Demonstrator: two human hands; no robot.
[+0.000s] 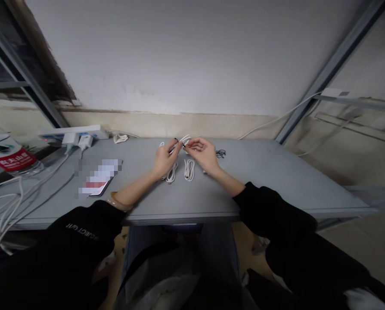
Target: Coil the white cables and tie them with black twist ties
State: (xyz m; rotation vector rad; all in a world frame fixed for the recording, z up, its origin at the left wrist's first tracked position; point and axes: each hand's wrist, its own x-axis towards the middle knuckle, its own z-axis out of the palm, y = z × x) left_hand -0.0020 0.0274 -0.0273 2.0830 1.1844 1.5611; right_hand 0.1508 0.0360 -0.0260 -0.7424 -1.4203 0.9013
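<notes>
Above the middle of the table, a white coiled cable is held between my two hands. My left hand has its fingers closed around the coil's left side, with a thin black tie at the fingertips. From the right, my right hand pinches at the black tie on the coil, thumb and index finger together. Just below the hands lie a coiled white cable and another white coil, partly behind my left wrist. A small pile of black ties rests to the right of my right hand.
At the left stand a power strip with plugged-in chargers and a large bottle with a red label. White cords run over the table's left edge. A phone lies near my left forearm. Behind the table is a wall.
</notes>
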